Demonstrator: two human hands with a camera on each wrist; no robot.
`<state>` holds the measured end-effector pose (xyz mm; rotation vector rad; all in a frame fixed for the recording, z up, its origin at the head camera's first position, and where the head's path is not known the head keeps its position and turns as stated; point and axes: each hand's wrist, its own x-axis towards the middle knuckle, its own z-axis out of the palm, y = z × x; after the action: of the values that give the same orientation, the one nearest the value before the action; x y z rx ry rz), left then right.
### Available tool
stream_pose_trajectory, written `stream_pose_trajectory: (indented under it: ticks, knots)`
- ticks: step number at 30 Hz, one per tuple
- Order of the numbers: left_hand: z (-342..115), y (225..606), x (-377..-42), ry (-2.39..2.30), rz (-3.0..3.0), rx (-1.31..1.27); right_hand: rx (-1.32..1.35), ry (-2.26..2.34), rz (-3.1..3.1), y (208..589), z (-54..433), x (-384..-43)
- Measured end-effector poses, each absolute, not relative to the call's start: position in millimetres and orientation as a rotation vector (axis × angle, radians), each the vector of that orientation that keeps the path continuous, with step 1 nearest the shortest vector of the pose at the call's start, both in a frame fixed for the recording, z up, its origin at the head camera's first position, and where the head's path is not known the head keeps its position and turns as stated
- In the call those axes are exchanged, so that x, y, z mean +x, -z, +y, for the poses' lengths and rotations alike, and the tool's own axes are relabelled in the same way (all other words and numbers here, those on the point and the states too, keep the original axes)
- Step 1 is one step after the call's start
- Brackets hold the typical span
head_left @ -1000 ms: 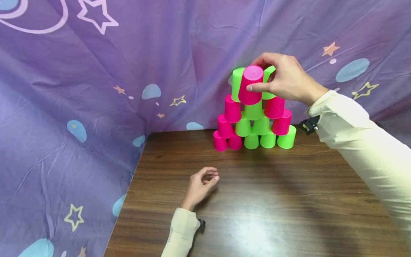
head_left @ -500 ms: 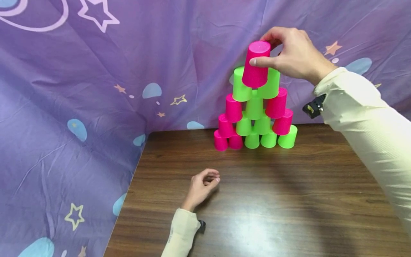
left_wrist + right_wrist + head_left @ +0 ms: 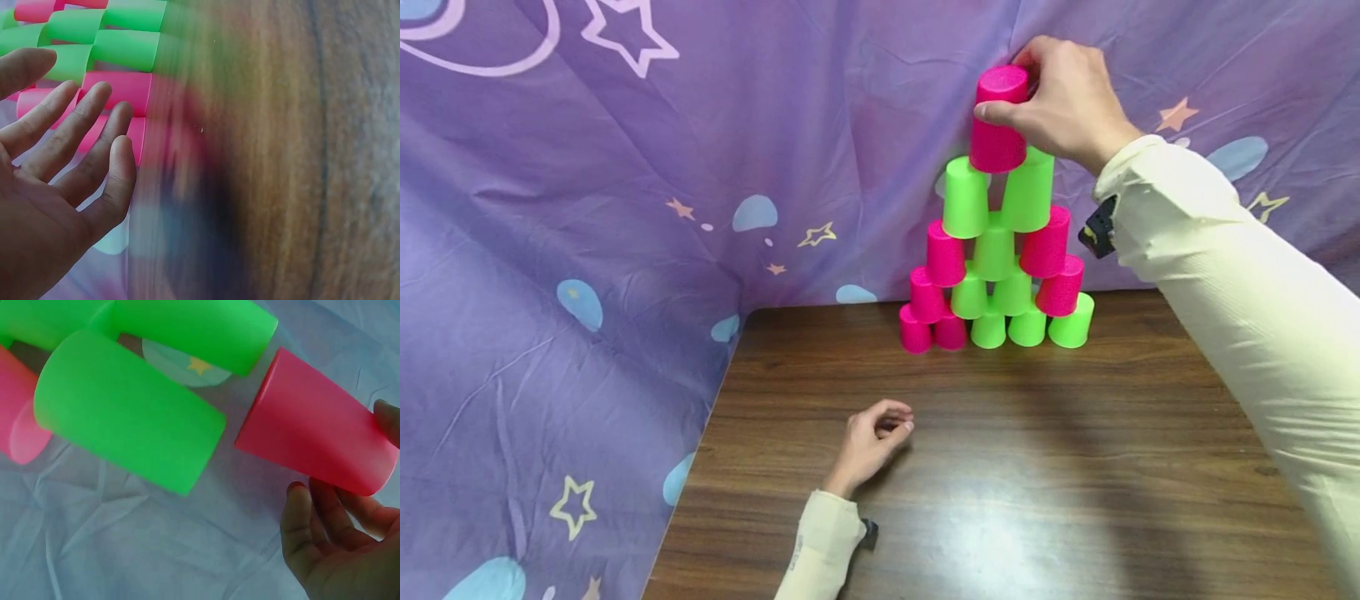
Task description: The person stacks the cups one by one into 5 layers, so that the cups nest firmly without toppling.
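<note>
My right hand (image 3: 1071, 104) grips an upside-down pink cup (image 3: 998, 137), thumb in front and fingers behind. In the right wrist view a small gap shows between that pink cup (image 3: 319, 425) and the two green cups (image 3: 131, 412) of the row below. Beneath them a pyramid of upside-down pink and green cups narrows upward, with its bottom row (image 3: 988, 329) standing on the table. My left hand (image 3: 868, 446) holds nothing, its fingers loosely bent over the table in front of the pyramid. In the left wrist view its palm and fingers (image 3: 94, 137) show before the lower cups.
The brown wood table (image 3: 1000, 467) ends at a left edge beside a hanging purple cloth (image 3: 587, 250) with stars and blobs. More of the cloth hangs close behind the pyramid. Dark wrist cameras (image 3: 1097, 227) sit at both cuffs.
My right hand has raised the pink cup from in front of the upper green cups to above them. The left hand has barely moved.
</note>
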<state>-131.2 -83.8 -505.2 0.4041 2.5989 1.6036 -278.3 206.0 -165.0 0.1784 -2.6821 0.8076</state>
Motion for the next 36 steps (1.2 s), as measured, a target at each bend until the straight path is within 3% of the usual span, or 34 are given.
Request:
stream_pose_trajectory:
  ticks: [24,36]
  knots:
    - [-87,507,-133,-1.586,2.606,0.387,0.000,-0.821,-2.746,170,204,-289]
    - [-94,504,-132,-1.621,2.622,0.373,0.097,-0.773,-2.731,171,207,-281]
